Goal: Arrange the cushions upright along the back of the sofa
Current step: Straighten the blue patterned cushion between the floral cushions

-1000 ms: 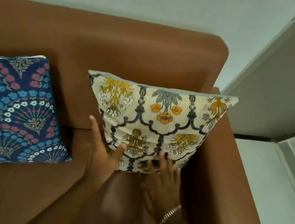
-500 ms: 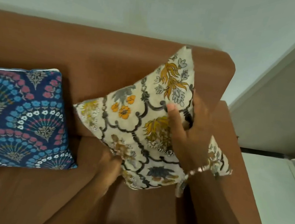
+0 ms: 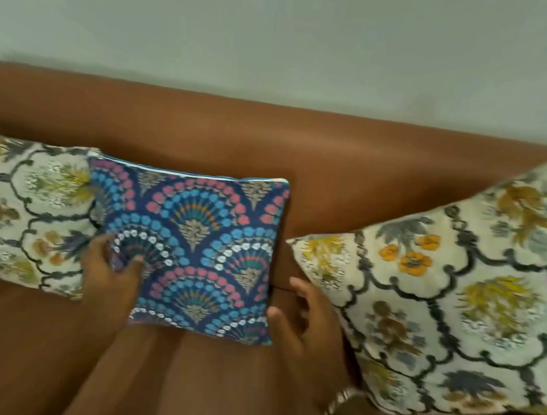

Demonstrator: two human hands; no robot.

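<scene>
A blue fan-patterned cushion (image 3: 199, 246) stands upright against the back of the brown sofa (image 3: 304, 163), in the middle of the view. My left hand (image 3: 110, 277) pinches its lower left corner, thumb on the front face. My right hand (image 3: 306, 323) is beside its lower right edge with fingers apart, thumb just touching the edge. A cream floral cushion (image 3: 459, 303) leans at the right, tilted onto one corner like a diamond. Another cream floral cushion (image 3: 19, 212) leans against the sofa back at the left, partly tucked behind the blue one.
A pale wall (image 3: 284, 38) runs behind the sofa back. The brown seat (image 3: 194, 386) stretches in front of the cushions, with my forearms above it. A bangle (image 3: 334, 405) is on my right wrist.
Both hands have let go of the cream cushion, which now rests tilted at the right. The view has swung left and my hands have moved to the blue cushion.
</scene>
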